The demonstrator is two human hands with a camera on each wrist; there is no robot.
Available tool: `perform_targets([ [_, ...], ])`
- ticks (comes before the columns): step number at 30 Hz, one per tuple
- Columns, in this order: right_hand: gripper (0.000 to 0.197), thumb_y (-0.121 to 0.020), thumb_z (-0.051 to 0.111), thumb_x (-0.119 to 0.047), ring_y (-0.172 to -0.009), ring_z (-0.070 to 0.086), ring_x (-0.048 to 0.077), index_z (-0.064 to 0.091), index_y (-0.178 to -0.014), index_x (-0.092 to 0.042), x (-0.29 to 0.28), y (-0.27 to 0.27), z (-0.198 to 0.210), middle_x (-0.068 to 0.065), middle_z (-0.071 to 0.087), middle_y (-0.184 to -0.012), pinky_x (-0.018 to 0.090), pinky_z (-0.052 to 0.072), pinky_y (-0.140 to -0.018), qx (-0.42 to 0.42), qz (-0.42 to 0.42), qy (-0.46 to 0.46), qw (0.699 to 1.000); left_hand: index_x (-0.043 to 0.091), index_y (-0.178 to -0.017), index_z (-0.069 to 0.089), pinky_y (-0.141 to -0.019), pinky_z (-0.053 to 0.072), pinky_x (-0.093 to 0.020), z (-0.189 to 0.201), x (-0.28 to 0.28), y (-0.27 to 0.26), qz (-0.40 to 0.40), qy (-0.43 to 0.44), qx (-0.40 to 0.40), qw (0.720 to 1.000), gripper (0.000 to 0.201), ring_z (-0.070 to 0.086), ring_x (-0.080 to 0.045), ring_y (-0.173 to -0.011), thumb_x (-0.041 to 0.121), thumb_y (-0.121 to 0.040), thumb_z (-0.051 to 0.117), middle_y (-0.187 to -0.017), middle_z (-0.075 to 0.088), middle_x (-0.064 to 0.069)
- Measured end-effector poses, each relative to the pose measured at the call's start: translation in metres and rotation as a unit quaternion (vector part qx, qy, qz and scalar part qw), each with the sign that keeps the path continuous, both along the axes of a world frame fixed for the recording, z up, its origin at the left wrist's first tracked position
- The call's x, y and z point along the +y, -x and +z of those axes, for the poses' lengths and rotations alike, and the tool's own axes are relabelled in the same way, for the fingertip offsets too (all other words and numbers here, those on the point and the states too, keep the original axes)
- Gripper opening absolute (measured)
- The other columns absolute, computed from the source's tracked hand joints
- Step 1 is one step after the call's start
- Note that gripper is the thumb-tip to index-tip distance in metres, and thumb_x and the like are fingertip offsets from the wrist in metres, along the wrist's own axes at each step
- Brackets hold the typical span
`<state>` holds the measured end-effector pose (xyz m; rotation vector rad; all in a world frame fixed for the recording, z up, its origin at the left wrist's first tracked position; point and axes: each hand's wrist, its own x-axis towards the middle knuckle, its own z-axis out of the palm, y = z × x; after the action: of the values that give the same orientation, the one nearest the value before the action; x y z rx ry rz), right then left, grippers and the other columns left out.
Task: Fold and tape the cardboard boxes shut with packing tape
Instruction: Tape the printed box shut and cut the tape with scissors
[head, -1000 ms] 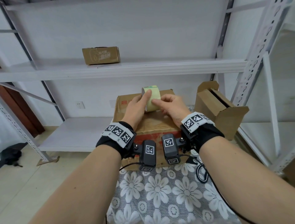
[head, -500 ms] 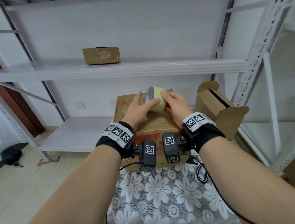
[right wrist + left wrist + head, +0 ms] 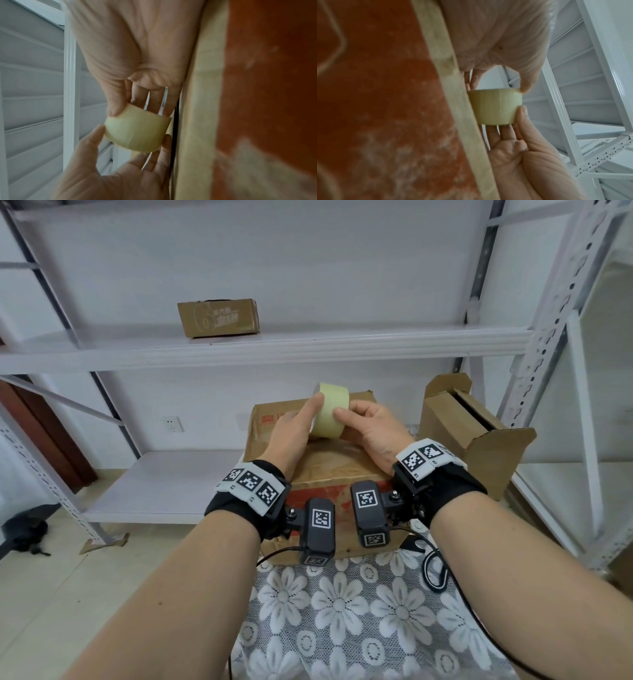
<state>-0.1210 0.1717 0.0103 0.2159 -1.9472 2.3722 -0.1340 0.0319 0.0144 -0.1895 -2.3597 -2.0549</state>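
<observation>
A white metal shelving unit [image 3: 308, 344] is standing behind a large closed cardboard box [image 3: 329, 470], which is sitting on a desk covered in a floral lace cloth [image 3: 359, 611]. To the right of the large box, an open cardboard box [image 3: 472, 436] is resting tilted. Above and behind the large box, a small cardboard box [image 3: 217, 317] is sitting on a shelf. Over the large box's top, the left hand [image 3: 291, 429] and right hand [image 3: 373, 428] are together pinching a pale yellow tape roll [image 3: 330, 414] between thumbs and fingers.
</observation>
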Motion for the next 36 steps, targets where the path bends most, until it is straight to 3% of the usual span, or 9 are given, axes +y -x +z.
perform_targets([
  [3,0.014,-0.090,0.062,-0.013,-0.090,0.060,0.031,0.066,-0.078,-0.008,0.001,0.001,-0.001,0.016,0.065,-0.088,0.049,0.045,-0.098,-0.005,-0.007,0.013,1.000,0.014,-0.117,0.066,-0.097,0.050,-0.035,0.000,0.002,-0.002,-0.001,-0.010,-0.005,1.000,0.069,0.065,-0.019,-0.106,0.064,-0.070,0.063,-0.116,0.069,-0.006],
  [6,0.017,-0.094,0.057,-0.016,-0.090,0.058,0.030,0.065,-0.085,-0.004,-0.001,0.000,0.000,0.021,0.063,-0.094,0.049,0.045,-0.097,0.000,-0.001,0.019,1.000,0.014,-0.137,0.051,-0.102,0.047,-0.038,0.001,0.002,-0.003,0.005,-0.016,-0.010,1.000,0.093,0.060,-0.018,-0.115,0.066,-0.062,0.068,-0.130,0.061,-0.003],
  [9,0.025,-0.095,0.054,-0.017,-0.096,0.059,0.032,0.064,-0.104,0.005,0.000,0.000,0.001,0.028,0.062,-0.109,0.047,0.046,-0.097,-0.004,-0.004,0.027,1.000,0.015,-0.138,0.049,-0.104,0.046,-0.036,0.003,0.003,-0.006,0.002,-0.035,-0.007,0.999,0.070,0.059,-0.016,-0.116,0.052,-0.081,0.067,-0.130,0.060,0.000],
  [11,0.016,-0.091,0.060,-0.012,-0.093,0.060,0.029,0.065,-0.097,0.001,-0.001,-0.001,0.001,0.023,0.064,-0.101,0.043,0.048,-0.094,0.005,0.000,0.008,1.000,0.016,-0.132,0.055,-0.102,0.047,-0.035,0.003,0.003,-0.005,0.004,-0.032,0.004,0.999,0.055,0.061,-0.015,-0.113,0.047,-0.088,0.063,-0.123,0.063,0.002],
  [14,0.009,-0.089,0.062,-0.009,-0.087,0.063,0.023,0.066,-0.092,-0.001,-0.001,-0.002,0.001,0.017,0.066,-0.095,0.034,0.052,-0.087,0.007,0.001,-0.007,1.000,0.019,-0.130,0.058,-0.103,0.047,-0.040,0.003,0.003,-0.005,0.009,-0.023,0.013,1.000,0.069,0.061,-0.016,-0.112,0.060,-0.075,0.062,-0.122,0.064,0.003],
  [19,0.036,-0.097,0.051,-0.022,-0.097,0.063,0.032,0.061,-0.112,0.009,-0.001,0.003,0.000,0.029,0.063,-0.114,0.043,0.050,-0.093,-0.009,-0.014,0.019,1.000,0.018,-0.132,0.055,-0.103,0.047,-0.040,0.001,0.003,-0.005,0.009,-0.019,0.011,1.000,0.082,0.061,-0.016,-0.112,0.066,-0.066,0.063,-0.122,0.063,0.002],
  [24,0.036,-0.099,0.047,-0.027,-0.091,0.064,0.026,0.062,-0.113,0.003,0.002,0.007,-0.002,0.024,0.065,-0.109,0.033,0.055,-0.077,-0.021,-0.049,0.033,0.998,0.013,-0.130,0.055,-0.102,0.047,-0.039,0.000,0.002,-0.003,-0.003,0.003,-0.004,1.000,0.091,0.063,-0.016,-0.109,0.068,-0.058,0.067,-0.120,0.065,-0.001],
  [31,0.039,-0.098,0.050,-0.025,-0.088,0.062,0.032,0.061,-0.113,0.010,0.002,0.012,-0.003,0.033,0.063,-0.108,0.038,0.054,-0.075,-0.022,-0.086,0.042,0.995,0.020,-0.142,0.042,-0.085,0.046,-0.018,-0.005,-0.001,-0.004,-0.025,0.086,0.048,0.995,0.084,0.058,-0.006,-0.105,0.025,-0.070,0.085,-0.124,0.057,0.004],
  [36,0.027,-0.095,0.055,-0.025,-0.086,0.061,0.028,0.067,-0.095,-0.001,0.001,0.010,-0.003,0.024,0.065,-0.100,0.037,0.053,-0.074,-0.011,-0.083,0.042,0.996,0.026,-0.142,0.042,-0.087,0.050,-0.022,-0.005,-0.001,-0.003,-0.024,0.049,0.046,0.997,0.076,0.061,-0.012,-0.108,0.029,-0.076,0.080,-0.120,0.061,0.000],
])
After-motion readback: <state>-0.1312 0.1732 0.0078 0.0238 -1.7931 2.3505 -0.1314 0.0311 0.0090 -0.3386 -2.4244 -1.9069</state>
